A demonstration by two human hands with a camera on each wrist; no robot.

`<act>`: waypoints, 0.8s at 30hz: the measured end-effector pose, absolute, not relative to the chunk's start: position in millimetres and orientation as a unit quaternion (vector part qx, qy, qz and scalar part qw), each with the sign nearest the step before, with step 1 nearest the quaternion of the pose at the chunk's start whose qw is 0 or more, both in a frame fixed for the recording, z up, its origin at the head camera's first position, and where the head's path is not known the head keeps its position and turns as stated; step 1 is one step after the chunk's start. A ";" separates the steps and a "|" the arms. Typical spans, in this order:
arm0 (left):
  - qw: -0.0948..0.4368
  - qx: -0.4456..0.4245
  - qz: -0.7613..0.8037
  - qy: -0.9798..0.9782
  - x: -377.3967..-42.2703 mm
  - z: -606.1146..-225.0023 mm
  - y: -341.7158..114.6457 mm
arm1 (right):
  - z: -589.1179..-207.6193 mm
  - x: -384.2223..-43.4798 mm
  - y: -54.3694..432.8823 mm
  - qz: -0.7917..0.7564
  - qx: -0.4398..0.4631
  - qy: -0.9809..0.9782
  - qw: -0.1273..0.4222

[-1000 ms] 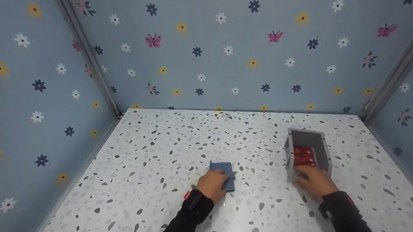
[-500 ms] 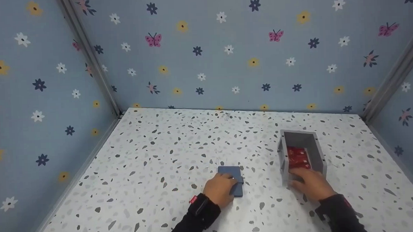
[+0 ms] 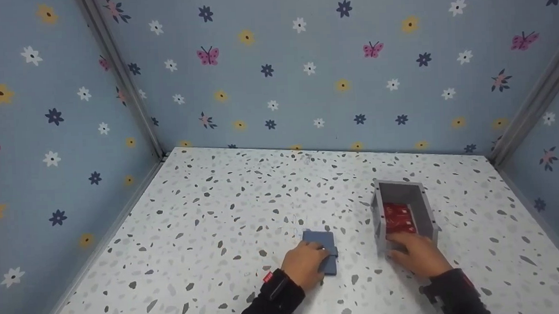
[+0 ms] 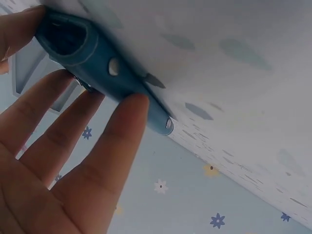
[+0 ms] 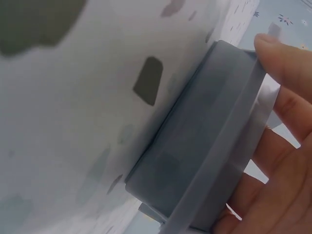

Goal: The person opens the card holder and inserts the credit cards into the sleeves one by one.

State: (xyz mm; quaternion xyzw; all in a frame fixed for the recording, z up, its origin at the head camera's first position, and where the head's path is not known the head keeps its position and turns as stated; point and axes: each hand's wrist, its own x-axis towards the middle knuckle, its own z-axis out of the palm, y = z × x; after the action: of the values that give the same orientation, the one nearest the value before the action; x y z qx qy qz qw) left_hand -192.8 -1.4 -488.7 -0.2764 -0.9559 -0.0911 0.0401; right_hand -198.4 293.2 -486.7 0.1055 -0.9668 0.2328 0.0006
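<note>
A small blue wallet [image 3: 329, 265] with a strap tab on its right side lies flat on the table. My left hand [image 3: 303, 264] holds it from above, hiding its middle and left edge; a round silver snap shows on the wallet [image 4: 105, 66] in the left wrist view. To the right stands an open-topped grey box [image 3: 425, 207] with red packs [image 3: 399, 216] inside. My right hand [image 3: 420, 253] grips the near wall of this box, thumb and fingers on either side of it. The box wall [image 5: 195, 131] sits against the table in the right wrist view.
The white speckled table [image 3: 234, 192] is closed in by blue flowered walls [image 3: 293, 48] at the back, left and right. Metal posts [image 3: 125, 83] stand in the two far corners. The wallet and the box are a short gap apart.
The left hand and the wallet have slid right and nearer to me. My right hand and the grey box have shifted left and nearer, so the gap between them has narrowed.
</note>
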 end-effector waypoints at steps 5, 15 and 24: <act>0.040 -0.278 -0.094 -0.955 -191.8 -490.6 -0.2 | -487.6 -198.8 291.6 0.237 0.094 -0.967 -0.003; 0.020 -0.274 -0.107 -0.956 -191.6 -492.3 -3.7 | -481.4 -200.1 289.2 0.283 0.095 -0.954 0.007; 0.002 -0.232 -0.152 -0.961 -192.6 -486.1 -9.9 | -458.3 -200.4 266.3 0.295 0.088 -0.935 0.175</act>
State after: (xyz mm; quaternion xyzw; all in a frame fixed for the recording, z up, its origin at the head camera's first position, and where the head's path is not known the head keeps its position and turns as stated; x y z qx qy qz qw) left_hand -192.6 -9.9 -486.1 -0.2323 -0.9607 -0.1518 0.0021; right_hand -200.4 266.3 -458.3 0.0875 -0.9352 0.2953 0.1746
